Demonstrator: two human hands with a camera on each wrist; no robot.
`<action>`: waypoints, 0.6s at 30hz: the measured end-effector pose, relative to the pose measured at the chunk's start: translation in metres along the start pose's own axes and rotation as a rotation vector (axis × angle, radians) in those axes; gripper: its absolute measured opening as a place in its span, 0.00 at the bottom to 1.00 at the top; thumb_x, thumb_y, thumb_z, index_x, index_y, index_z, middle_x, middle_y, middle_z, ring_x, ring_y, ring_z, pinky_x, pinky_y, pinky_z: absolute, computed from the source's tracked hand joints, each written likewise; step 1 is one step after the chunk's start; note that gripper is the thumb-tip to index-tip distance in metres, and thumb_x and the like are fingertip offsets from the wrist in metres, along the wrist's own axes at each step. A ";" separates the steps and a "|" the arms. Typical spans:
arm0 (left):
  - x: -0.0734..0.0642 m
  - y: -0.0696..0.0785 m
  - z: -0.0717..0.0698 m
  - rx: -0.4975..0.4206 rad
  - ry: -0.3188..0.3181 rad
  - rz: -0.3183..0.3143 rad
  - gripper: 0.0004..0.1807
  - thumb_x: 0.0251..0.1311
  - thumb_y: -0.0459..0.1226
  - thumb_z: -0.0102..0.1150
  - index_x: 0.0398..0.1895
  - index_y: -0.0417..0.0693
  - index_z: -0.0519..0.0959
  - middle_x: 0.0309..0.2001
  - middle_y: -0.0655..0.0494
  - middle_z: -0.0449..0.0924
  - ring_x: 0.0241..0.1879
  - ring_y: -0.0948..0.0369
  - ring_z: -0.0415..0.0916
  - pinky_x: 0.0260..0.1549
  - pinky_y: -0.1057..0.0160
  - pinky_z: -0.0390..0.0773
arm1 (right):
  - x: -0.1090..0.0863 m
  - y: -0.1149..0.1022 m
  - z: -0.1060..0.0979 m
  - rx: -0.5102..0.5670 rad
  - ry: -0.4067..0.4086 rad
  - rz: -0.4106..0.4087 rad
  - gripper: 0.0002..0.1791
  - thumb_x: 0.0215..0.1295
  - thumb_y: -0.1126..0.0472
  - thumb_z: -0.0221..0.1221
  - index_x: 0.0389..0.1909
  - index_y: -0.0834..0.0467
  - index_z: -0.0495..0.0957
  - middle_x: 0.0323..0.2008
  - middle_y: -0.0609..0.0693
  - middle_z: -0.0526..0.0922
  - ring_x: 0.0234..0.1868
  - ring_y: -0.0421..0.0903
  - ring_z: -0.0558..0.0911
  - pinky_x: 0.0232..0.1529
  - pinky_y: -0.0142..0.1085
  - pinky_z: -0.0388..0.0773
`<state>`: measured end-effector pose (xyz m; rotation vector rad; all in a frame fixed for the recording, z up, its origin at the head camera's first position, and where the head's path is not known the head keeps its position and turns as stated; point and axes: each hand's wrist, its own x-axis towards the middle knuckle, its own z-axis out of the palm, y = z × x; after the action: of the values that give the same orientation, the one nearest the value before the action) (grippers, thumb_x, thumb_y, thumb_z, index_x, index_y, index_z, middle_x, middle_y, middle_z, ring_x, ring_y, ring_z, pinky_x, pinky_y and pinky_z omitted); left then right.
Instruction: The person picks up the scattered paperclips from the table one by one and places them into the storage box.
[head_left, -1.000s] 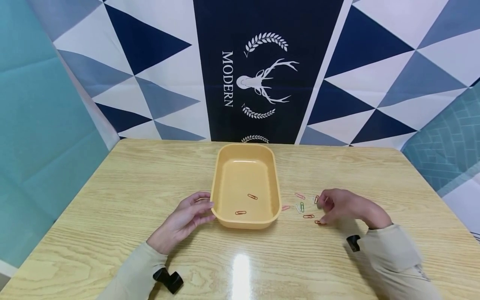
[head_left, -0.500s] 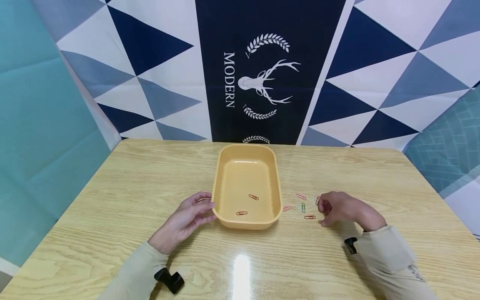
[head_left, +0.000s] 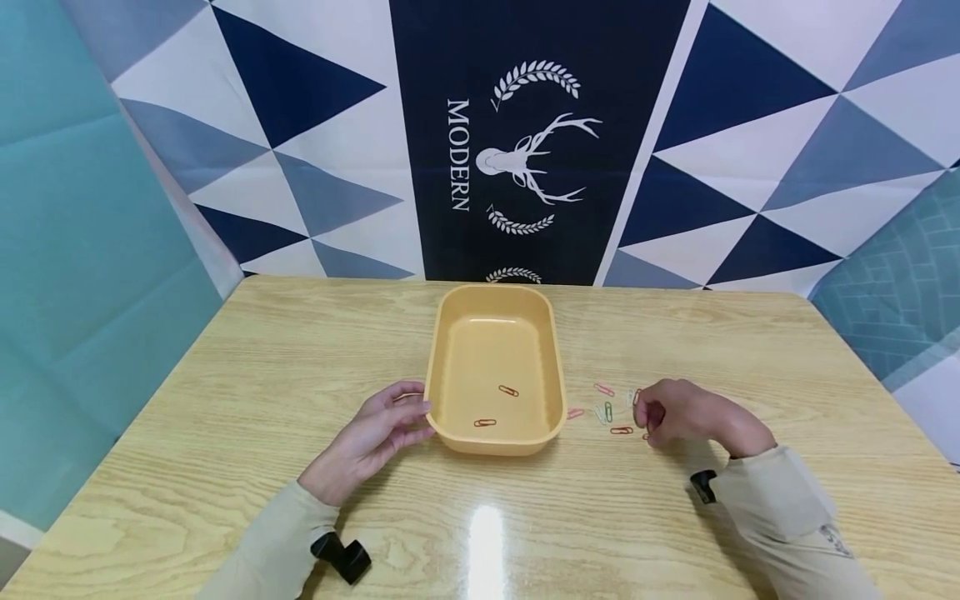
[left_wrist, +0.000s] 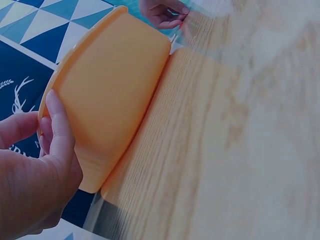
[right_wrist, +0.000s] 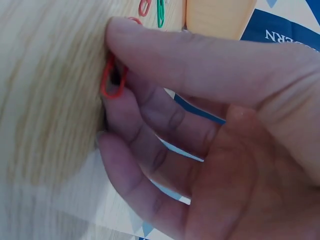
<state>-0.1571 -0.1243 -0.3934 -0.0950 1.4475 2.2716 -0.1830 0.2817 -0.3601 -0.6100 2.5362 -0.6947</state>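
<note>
A yellow plastic tray [head_left: 495, 358] holds two red paper clips [head_left: 508, 391]. My left hand [head_left: 378, 429] grips its near left rim, seen closer in the left wrist view with fingers and thumb at the edge. To the right of the tray, my right hand [head_left: 686, 417] is low at the tabletop, its thumb and fingers curled together. In the right wrist view a red paper clip [right_wrist: 113, 82] lies between the thumb and fingers. The fingertips behind the thumb are partly hidden. Loose paper clips lie around: a green one [head_left: 608, 412], pink ones [head_left: 603, 389] and a red one [head_left: 622, 431].
The wooden table [head_left: 300, 333] carries the tray and clips. Behind it hangs a patterned cloth [head_left: 517, 150] with a deer print. A teal surface [head_left: 90, 275] borders the left side. Black camera mounts [head_left: 341, 557] sit at both wrists.
My right thumb has drawn in closer to the fingers, and less of the red clip beside it shows. The left hand stays at the tray's rim.
</note>
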 end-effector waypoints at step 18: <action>-0.001 0.000 0.000 -0.004 0.003 0.002 0.26 0.65 0.24 0.50 0.64 0.28 0.56 0.53 0.38 0.65 0.43 0.56 0.76 0.44 0.64 0.82 | -0.003 0.001 -0.004 0.021 -0.030 0.064 0.10 0.51 0.74 0.65 0.25 0.58 0.76 0.22 0.45 0.73 0.23 0.42 0.70 0.23 0.32 0.69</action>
<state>-0.1566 -0.1249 -0.3931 -0.0978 1.4460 2.2770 -0.1829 0.2859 -0.3567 -0.5253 2.5060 -0.6833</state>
